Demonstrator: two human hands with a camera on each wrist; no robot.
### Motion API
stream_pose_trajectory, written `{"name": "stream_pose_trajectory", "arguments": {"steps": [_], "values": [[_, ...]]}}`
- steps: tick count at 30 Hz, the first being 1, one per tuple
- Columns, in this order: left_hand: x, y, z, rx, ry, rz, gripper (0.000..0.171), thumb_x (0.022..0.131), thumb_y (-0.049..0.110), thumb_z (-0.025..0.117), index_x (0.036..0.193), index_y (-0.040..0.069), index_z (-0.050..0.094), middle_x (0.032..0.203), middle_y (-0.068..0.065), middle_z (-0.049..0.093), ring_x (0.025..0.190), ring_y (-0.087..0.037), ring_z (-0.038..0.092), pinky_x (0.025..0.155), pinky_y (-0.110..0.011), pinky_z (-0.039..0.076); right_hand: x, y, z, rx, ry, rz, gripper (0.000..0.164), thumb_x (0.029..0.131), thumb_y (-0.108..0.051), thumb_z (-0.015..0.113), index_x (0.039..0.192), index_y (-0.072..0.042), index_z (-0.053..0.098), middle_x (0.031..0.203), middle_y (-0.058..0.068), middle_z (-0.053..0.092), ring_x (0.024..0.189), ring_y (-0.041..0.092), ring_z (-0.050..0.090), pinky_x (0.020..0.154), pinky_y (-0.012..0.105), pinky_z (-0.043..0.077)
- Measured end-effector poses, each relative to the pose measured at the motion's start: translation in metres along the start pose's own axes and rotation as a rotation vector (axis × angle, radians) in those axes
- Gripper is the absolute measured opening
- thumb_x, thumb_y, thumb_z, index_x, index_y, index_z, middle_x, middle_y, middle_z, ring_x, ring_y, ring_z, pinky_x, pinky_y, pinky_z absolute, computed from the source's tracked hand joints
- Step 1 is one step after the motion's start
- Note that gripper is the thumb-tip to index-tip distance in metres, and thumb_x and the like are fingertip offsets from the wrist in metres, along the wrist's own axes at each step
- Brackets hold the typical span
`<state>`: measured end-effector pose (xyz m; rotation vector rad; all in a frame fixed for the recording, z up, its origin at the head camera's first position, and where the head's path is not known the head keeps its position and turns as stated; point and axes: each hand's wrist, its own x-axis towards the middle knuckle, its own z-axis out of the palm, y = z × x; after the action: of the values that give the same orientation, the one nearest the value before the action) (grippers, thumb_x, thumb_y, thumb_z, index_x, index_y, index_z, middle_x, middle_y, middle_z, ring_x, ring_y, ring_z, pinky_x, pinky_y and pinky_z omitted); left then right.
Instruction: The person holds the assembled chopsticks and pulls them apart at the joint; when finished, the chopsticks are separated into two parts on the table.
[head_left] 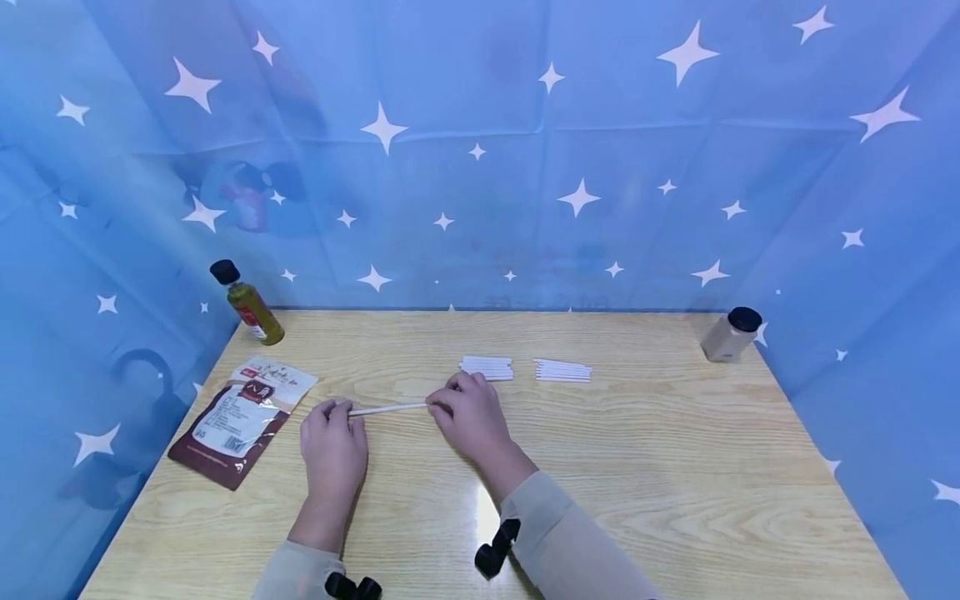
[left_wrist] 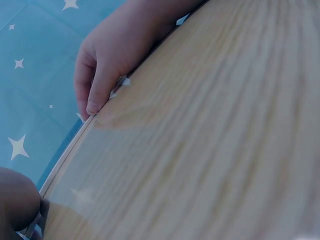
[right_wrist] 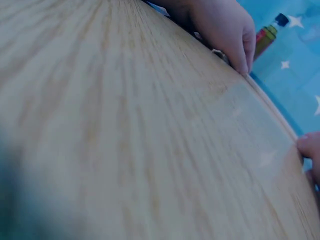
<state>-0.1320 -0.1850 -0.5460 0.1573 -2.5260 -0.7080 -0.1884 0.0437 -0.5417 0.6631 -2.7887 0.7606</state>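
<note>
A thin white stick point(head_left: 390, 408) lies low over the wood-grain table, spanning the gap between both hands; in the left wrist view it seems more than one stick may lie side by side. My left hand point(head_left: 334, 446) pinches its left end between thumb and fingers. At its right end my right hand point(head_left: 472, 417) pinches it the same way. Just beyond the right hand lies a row of white sticks point(head_left: 487, 365), partly hidden by the fingers. A second row of white sticks point(head_left: 562, 371) sits a little to its right.
Left of the left hand lies a printed maroon and white pouch point(head_left: 232, 425). Behind it stands a bottle of green-yellow liquid point(head_left: 255, 312) with a black cap. A black-lidded jar point(head_left: 729, 337) stands at the far right corner. A blue starred curtain point(head_left: 480, 167) surrounds the table point(head_left: 675, 467).
</note>
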Motion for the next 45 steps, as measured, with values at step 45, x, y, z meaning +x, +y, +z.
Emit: {"name": "stream_pose_trajectory", "arguments": {"steps": [45], "values": [[0.0008, 0.0079, 0.0044, -0.114, -0.144, 0.315, 0.008, 0.095, 0.015, 0.083, 0.103, 0.014, 0.08, 0.1, -0.001, 0.073, 0.097, -0.03, 0.065, 0.091, -0.054, 0.038, -0.0028, 0.0086, -0.0024, 0.151, 0.103, -0.153, 0.012, 0.101, -0.028, 0.077, 0.102, -0.019, 0.085, 0.106, -0.003, 0.071, 0.103, 0.022, 0.058, 0.093, 0.04, 0.049]]}}
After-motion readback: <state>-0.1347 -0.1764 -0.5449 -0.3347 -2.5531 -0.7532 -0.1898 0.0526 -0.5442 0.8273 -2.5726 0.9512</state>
